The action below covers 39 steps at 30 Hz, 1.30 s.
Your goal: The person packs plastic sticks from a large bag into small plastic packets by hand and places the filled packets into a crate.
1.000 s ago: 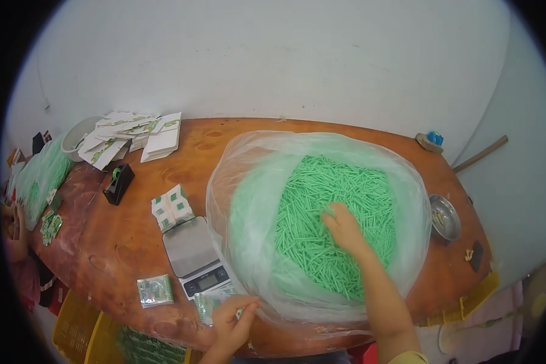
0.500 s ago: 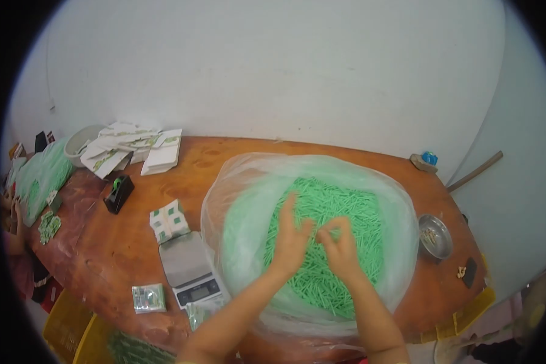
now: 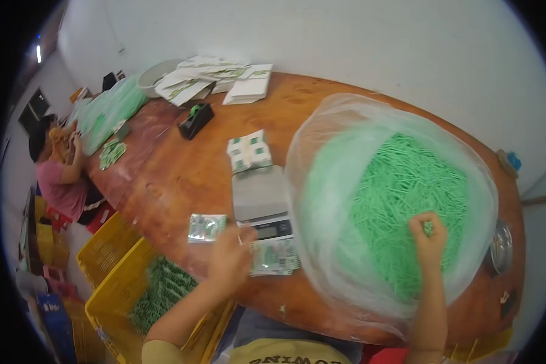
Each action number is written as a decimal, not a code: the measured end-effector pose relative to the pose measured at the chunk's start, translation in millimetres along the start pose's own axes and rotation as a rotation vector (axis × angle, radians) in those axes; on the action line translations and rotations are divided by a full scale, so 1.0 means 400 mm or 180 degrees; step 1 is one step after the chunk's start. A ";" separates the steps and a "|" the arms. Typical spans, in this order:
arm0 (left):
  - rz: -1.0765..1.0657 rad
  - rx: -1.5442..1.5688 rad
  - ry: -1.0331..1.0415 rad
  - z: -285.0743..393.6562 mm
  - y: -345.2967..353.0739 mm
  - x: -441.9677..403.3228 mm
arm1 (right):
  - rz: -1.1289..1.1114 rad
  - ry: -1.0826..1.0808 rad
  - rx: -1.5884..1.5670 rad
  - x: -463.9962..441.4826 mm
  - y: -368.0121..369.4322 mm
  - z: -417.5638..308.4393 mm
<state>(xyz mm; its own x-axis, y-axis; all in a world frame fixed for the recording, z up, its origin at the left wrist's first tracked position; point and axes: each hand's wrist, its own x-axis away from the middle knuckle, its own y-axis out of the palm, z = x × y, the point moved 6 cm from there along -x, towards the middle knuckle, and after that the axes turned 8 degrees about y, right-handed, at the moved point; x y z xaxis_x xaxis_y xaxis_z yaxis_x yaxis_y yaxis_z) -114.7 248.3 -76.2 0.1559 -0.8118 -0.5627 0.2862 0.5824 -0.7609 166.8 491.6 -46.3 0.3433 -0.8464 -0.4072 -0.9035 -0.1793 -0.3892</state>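
Note:
Over the large clear bag point(image 3: 330, 176) full of thin green sticks point(image 3: 394, 200), my right hand point(image 3: 429, 238) is closed around a small bundle of green sticks. My left hand point(image 3: 229, 258), blurred by motion, is beside the digital scale point(image 3: 259, 200); whether it holds anything cannot be made out. A printed clear packet point(image 3: 274, 256) lies just right of my left hand, below the scale's display. Another packet point(image 3: 205, 228) lies just beyond that hand. Behind the scale sits a white wrapped block with green squares point(image 3: 249, 151).
White printed cards point(image 3: 249, 85) lie by a grey bowl point(image 3: 158, 76), near a black tape dispenser point(image 3: 196, 121). Yellow crates point(image 3: 112, 279) stand below the table at left. Another person point(image 3: 64, 182) sits at the far left. A metal bowl point(image 3: 502, 246) is at right.
The view has swung left. My left hand has moved from above the green sticks to the packets beside the scale. My right hand remains over the bag with a small bundle.

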 end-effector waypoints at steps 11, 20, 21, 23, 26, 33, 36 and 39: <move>-0.0952 -0.0494 0.1573 0.051 0.148 0.139 | -0.0389 0.0462 0.0181 0.010 0.028 -0.015; 0.0065 0.1622 0.0466 0.006 0.123 0.054 | -0.0755 0.1454 -0.1250 0.006 0.032 0.054; 0.0225 0.2069 0.0138 0.029 0.101 0.035 | -0.0520 0.1195 -0.1068 -0.006 0.022 0.038; 0.0032 0.2079 0.0316 0.167 0.078 -0.098 | -0.0179 0.0741 -0.0683 -0.011 0.016 0.009; -0.0980 0.2237 -0.0032 0.264 0.221 -0.234 | -0.1071 0.1271 -0.3846 -0.019 0.009 0.038; -0.1354 0.3361 -0.0305 0.287 0.388 -0.250 | -0.0765 0.0702 -0.1652 -0.018 0.014 -0.104; -0.1066 0.3791 -0.0454 0.295 0.386 -0.261 | -0.1200 0.0961 -0.1195 -0.009 0.062 -0.101; -0.0743 0.3764 -0.0249 0.299 0.350 -0.268 | -0.1546 0.0545 -0.0374 0.012 0.073 -0.081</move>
<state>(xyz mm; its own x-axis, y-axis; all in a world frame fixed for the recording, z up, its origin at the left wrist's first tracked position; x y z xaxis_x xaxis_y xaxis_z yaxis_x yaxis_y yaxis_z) 21.8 411.9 -83.8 0.0302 -0.9164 -0.3990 0.9971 0.0556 -0.0524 133.8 465.9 -32.8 0.6916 -0.7199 -0.0583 -0.6768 -0.6178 -0.4003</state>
